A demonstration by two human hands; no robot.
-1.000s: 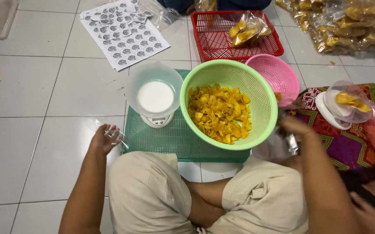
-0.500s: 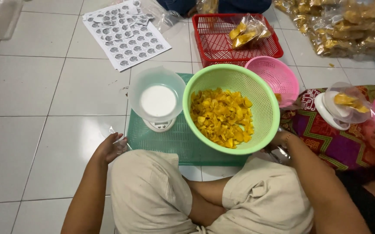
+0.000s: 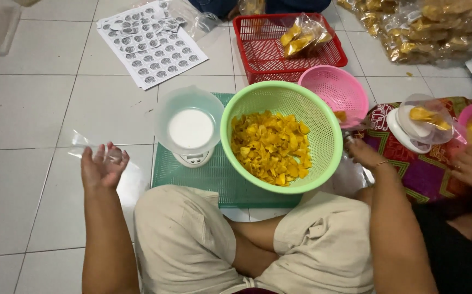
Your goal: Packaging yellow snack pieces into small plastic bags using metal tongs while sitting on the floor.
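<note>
Clear plastic bag (image 3: 91,148) is grasped by left hand (image 3: 102,166), palm up. Right hand (image 3: 364,154) rests beside green basket (image 3: 323,117); its grip cannot be determined.

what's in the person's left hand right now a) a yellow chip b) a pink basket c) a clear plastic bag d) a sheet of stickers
c: the left hand is raised over the floor tiles with a thin clear plastic bag in its grip, well apart from the yellow chips in the green basket.
</note>
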